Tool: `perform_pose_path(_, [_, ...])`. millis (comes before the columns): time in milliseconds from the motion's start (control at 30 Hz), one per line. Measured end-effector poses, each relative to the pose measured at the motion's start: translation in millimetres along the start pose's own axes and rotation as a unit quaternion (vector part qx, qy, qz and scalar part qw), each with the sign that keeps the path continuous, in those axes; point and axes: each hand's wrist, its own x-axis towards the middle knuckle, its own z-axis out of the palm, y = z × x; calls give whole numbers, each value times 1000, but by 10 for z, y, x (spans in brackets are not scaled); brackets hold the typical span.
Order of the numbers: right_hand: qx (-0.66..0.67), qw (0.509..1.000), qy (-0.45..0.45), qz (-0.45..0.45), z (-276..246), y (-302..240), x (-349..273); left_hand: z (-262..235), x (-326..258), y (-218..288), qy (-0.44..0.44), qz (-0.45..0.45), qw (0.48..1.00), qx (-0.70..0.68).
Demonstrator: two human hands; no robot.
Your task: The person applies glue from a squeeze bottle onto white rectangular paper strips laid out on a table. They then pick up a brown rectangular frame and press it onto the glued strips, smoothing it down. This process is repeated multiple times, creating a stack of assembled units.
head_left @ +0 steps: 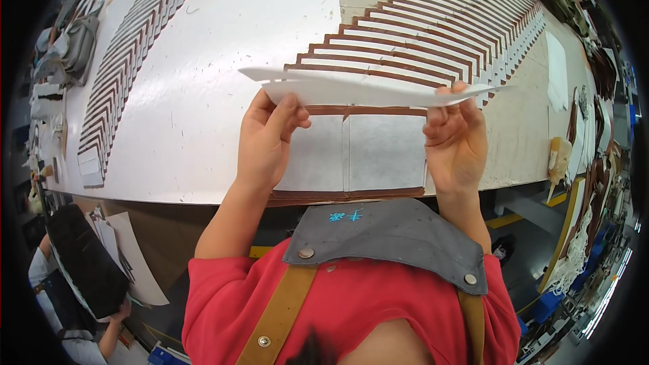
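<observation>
Between my two hands a thin white sheet (pixel 365 93) is held up above the table and seen nearly edge-on. My left hand (pixel 265 145) pinches its left end between thumb and fingers. At the other end, my right hand (pixel 461 138) is closed on the sheet's edge with the palm turned up. Below the sheet lies a pale grey panel with brown edges (pixel 385 152), close to the table's front edge, with a seam down its middle. Behind it, a long overlapping row of white panels with brown edges (pixel 419 34) runs away to the far right.
A second overlapping row of panels (pixel 115 94) lines the left of the white table (pixel 223 34). A yellowish bottle (pixel 558 155) with a narrow tip hangs at the right edge. At lower left another person (pixel 40 297) holds a large black piece (pixel 88 260).
</observation>
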Motion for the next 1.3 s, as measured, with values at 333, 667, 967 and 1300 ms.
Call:
perform_pose_path(333, [-385, 922, 43, -12, -606, 95, -412, -319, -609, -172, 60, 43, 965, 253])
perform_pose_path(667, [-490, 872, -9, 20, -739, 137, -469, -337, -651, -126, 27, 72, 871, 485])
perform_pose_path(967, [-567, 823, -6, 15, -693, 120, -432, -297, -574, -86, 10, 88, 841, 534])
perform_pose_path(1300, [-579, 815, -13, 13, -716, 125, -441, -309, -563, -63, 6, 64, 850, 523])
